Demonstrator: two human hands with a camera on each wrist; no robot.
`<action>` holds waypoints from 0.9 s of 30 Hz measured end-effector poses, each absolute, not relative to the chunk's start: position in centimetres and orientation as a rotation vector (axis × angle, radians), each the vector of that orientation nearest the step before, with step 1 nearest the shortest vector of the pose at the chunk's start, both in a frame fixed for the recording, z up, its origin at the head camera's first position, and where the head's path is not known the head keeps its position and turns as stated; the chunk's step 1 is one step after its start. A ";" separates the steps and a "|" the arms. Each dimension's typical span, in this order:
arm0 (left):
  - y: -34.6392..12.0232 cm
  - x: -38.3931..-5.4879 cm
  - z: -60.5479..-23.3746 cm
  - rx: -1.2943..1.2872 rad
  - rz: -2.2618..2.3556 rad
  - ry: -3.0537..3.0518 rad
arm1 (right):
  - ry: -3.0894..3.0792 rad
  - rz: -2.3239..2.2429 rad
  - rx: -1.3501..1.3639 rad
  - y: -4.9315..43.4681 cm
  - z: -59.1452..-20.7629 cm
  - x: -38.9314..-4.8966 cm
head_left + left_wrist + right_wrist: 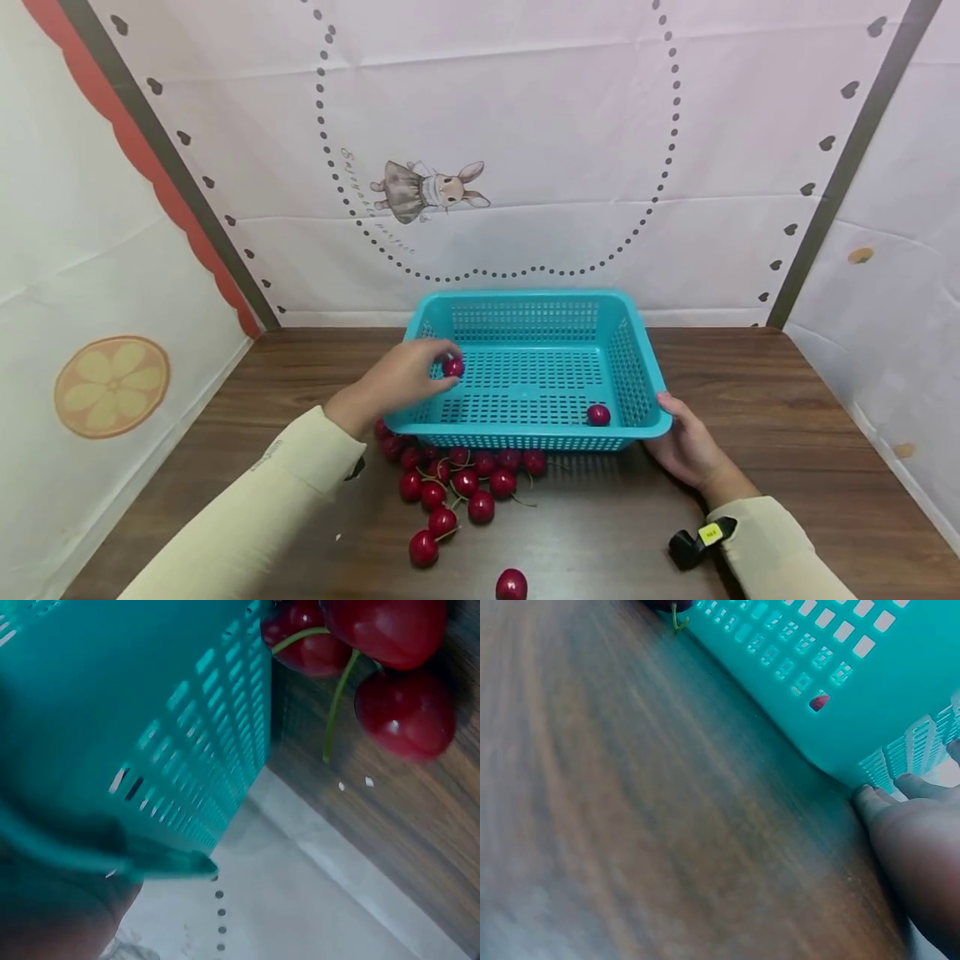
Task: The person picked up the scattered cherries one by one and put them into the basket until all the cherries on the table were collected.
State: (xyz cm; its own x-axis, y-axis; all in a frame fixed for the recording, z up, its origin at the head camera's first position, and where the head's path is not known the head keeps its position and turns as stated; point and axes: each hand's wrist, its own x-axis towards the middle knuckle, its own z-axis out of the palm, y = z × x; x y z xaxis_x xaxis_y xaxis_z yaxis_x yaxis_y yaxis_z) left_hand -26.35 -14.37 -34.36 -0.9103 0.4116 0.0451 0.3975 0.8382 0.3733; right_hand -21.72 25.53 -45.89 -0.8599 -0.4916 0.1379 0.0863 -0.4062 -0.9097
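My left hand [408, 371] is over the left end of a turquoise plastic basket [525, 431], pinching a dark red cherry [452, 367] between curved fingers and thumb. Another cherry [598, 415] lies on the basket floor toward the front right. At the basket's right side my right hand [686, 442] holds it, one digit at the rim. In the right wrist view, fingertips [909, 784] rest against the outer wall. The left wrist view shows the basket's slotted side [202, 742] close up, with the hand's tips hidden.
Several stemmed cherries [465, 483] are heaped on the wooden table [600, 533] before the basket, mostly left of centre. A lone cherry [512, 585] sits at the near edge of view. Behind the basket rises a printed cloth wall [525, 125], with cloth on both sides.
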 end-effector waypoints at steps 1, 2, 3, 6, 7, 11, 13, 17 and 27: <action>-14.3 -26.5 -34.7 0.672 0.571 2.950 | 1.463 -2.301 -0.554 25.5 -45.9 -21.8; -14.2 -26.6 -34.9 0.684 0.555 2.927 | 1.472 -2.294 -0.553 25.4 -45.9 -21.8; -14.2 -26.7 -35.2 0.694 0.527 2.917 | 1.483 -2.286 -0.551 25.4 -45.9 -21.9; -14.2 -27.0 -36.0 0.729 0.438 2.930 | 1.519 -2.268 -0.545 25.3 -45.9 -22.0; -14.2 -27.1 -36.2 0.744 0.397 2.946 | 1.529 -2.266 -0.545 25.3 -45.9 -22.0; -14.0 -27.3 -37.0 0.800 0.236 3.005 | 1.552 -2.271 -0.550 25.4 -46.0 -22.0; -13.9 -27.3 -37.2 0.823 0.155 3.022 | 1.551 -2.276 -0.543 25.4 -46.0 -21.9; -13.8 -26.9 -37.4 0.851 0.014 3.033 | 1.550 -2.266 -0.516 25.2 -46.1 -21.6; -13.5 -26.4 -37.5 0.892 -0.147 3.044 | 1.570 -2.240 -0.511 25.2 -45.7 -21.6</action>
